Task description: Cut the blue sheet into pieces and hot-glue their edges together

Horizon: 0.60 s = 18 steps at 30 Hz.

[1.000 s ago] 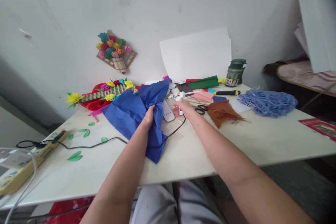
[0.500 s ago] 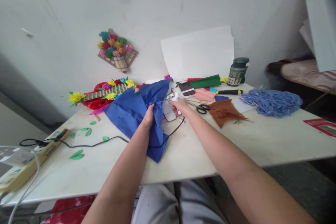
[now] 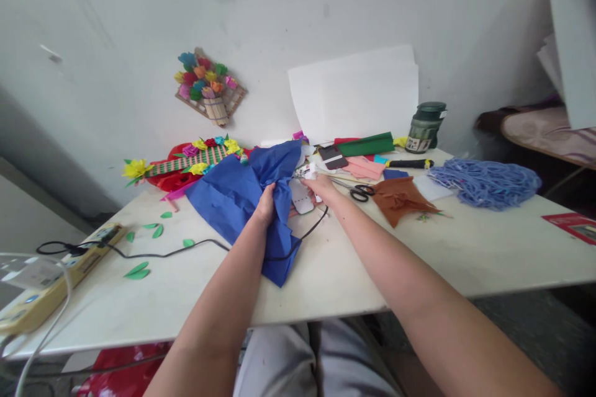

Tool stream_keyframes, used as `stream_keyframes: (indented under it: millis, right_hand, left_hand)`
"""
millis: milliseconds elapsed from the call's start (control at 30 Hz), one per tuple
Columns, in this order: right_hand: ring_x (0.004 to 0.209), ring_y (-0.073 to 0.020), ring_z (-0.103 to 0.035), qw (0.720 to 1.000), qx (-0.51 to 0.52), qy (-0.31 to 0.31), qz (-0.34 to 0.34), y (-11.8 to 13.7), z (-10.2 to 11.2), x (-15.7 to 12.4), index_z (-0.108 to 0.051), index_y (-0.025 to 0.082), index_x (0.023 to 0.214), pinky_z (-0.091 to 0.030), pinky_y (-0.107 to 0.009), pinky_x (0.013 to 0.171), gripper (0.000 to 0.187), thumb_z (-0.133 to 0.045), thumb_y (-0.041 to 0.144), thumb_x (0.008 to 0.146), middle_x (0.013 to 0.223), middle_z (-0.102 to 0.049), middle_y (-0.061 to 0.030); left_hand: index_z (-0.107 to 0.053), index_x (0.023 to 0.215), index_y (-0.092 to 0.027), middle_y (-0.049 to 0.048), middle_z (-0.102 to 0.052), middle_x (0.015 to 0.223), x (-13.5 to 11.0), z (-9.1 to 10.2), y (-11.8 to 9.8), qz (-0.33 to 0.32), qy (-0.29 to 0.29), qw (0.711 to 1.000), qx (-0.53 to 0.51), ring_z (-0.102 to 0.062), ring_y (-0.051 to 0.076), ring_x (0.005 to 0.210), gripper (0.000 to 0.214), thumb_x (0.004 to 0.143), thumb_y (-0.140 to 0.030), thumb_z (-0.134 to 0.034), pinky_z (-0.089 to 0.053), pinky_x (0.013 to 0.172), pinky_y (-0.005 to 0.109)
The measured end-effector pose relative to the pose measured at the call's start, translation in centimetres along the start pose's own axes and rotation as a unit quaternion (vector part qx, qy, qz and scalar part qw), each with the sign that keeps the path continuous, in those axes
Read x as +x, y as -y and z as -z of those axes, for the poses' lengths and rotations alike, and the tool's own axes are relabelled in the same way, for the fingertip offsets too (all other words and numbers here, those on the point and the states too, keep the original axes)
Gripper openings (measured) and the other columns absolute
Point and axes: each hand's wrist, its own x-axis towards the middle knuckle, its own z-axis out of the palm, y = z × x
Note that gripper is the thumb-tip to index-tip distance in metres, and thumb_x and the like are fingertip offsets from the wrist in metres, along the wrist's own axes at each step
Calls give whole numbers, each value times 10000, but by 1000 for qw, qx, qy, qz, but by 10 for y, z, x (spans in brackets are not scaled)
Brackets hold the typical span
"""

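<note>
A big creased sheet of blue crepe paper (image 3: 223, 195) spreads over the middle of the table. My left hand (image 3: 266, 203) is closed on its gathered right part, fingers mostly hidden in the folds. Just to the right, my right hand (image 3: 321, 187) grips a white glue gun (image 3: 311, 170), its nozzle side toward the blue paper. From it a black cord (image 3: 205, 243) runs across the paper to the power strip (image 3: 88, 260) at left. Below the glue gun lies a white card-like piece (image 3: 302, 198). Black-handled scissors (image 3: 361, 193) rest right of my right hand.
Cut green paper leaves (image 3: 138, 271) lie at left. Behind stand a flower-trimmed woven piece (image 3: 186, 164), a phone (image 3: 332, 157) and a green roll (image 3: 365, 144). Rightward are brown paper (image 3: 401, 197), a dark bottle (image 3: 424, 128) and a blue yarn bundle (image 3: 484, 182).
Both hands keep their hold on the blue crepe paper and the glue gun, almost in the same place. The whole view has shifted very slightly.
</note>
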Motion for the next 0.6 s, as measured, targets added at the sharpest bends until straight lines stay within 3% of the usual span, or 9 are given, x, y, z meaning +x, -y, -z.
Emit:
stream_keyframes:
  millis: [300, 600]
  right_hand:
    - [358, -143, -497, 1000, 2, 4, 14, -1, 2, -3, -539, 165, 727, -435, -255, 375, 199, -594, 355, 743, 446, -496, 9]
    - [344, -137, -498, 1000, 22, 12, 13, 3, 11, -14, -535, 157, 761, -429, -235, 371, 155, -612, 289, 738, 402, -453, 49]
  left_hand:
    - [-616, 946, -100, 50, -669, 644, 0, -1, 0, -31, -9, 999, 20, -659, 176, 700, 275, 811, -273, -450, -527, 743, 272]
    - [-596, 1015, -135, 86, -665, 740, -3, 1, -1, 52, 18, 997, 62, -653, 233, 776, 405, 799, -429, -419, -528, 738, 392]
